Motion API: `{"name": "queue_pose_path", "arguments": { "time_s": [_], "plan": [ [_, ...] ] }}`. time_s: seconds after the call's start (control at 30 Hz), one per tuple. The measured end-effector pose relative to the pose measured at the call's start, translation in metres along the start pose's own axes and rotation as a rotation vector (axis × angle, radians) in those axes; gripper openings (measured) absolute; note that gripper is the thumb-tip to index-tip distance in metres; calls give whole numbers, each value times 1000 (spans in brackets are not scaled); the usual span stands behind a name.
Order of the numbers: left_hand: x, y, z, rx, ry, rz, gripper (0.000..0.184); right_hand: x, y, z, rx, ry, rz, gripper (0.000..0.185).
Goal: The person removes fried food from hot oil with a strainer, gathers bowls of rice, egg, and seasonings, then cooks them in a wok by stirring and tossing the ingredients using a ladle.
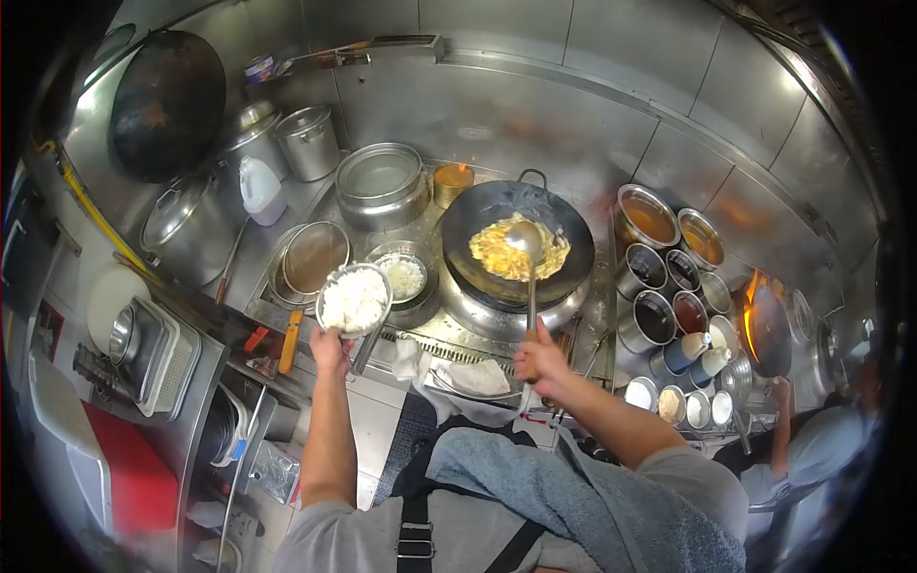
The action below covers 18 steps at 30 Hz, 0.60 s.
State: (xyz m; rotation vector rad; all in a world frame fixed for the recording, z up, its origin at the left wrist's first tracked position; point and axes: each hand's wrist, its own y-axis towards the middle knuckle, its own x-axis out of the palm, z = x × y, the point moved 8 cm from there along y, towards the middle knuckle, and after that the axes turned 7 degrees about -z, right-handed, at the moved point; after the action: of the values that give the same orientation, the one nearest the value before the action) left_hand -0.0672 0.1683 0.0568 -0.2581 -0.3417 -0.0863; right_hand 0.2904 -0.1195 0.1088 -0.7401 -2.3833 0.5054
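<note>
My left hand (330,350) grips the edge of a bowl (389,307) heaped with white rice (353,300), held up left of the stove. My right hand (543,365) is wrapped round the handle of a ladle (532,301). The ladle's round head rests in a black wok (464,212), on yellow, egg-like food (499,250) spread over the bottom. Just behind the rice bowl, a metal strainer (427,265) with more white rice sits on the stove top.
A large steel pot (394,212) and a can with flame (453,181) stand behind. Several sauce containers (653,315) line the right side. A folded white cloth (473,376) lies at the front edge. Another person (812,439) works at far right, near a flaming wok (764,320).
</note>
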Motion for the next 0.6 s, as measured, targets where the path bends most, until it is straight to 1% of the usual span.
{"name": "queue_pose_path", "arguments": {
  "time_s": [0.03,0.1,0.13,0.17,0.23,0.3,0.37,0.4,0.43,0.47,0.5,0.53,0.57,0.6],
  "plan": [
    [-4,21,8,33,-18,-3,16,0,-4,-6,99,80,-66,82],
    [-12,67,20,106,-42,55,17,-23,36,-42,45,483,-134,76],
    [-25,98,19,85,31,62,19,-22,47,-48,8,343,-169,78],
    [-37,128,22,69,101,59,20,-18,56,-33,5,348,-153,78],
    [-46,164,34,50,87,167,22,-11,73,-9,-142,-39,71,80],
    [-58,205,35,22,37,246,29,15,47,11,-113,-46,177,83],
    [-59,238,31,23,-42,218,38,55,-1,1,41,247,8,89],
    [-60,251,27,16,-76,233,39,47,-7,-16,109,297,-31,87],
    [-62,257,22,12,-114,264,41,24,15,-28,79,449,-121,84],
    [-63,258,16,0,-114,258,41,15,33,-39,51,528,-151,84],
    [-67,256,9,-40,-190,318,36,7,46,-41,20,616,-182,85],
    [-67,254,4,-75,-270,373,32,-6,65,-22,-44,383,-93,86],
    [-64,252,4,-75,-268,360,32,-8,77,-1,-107,149,-8,87],
    [-65,249,1,-110,-326,362,29,0,72,11,-101,82,57,91]
  ]
}}
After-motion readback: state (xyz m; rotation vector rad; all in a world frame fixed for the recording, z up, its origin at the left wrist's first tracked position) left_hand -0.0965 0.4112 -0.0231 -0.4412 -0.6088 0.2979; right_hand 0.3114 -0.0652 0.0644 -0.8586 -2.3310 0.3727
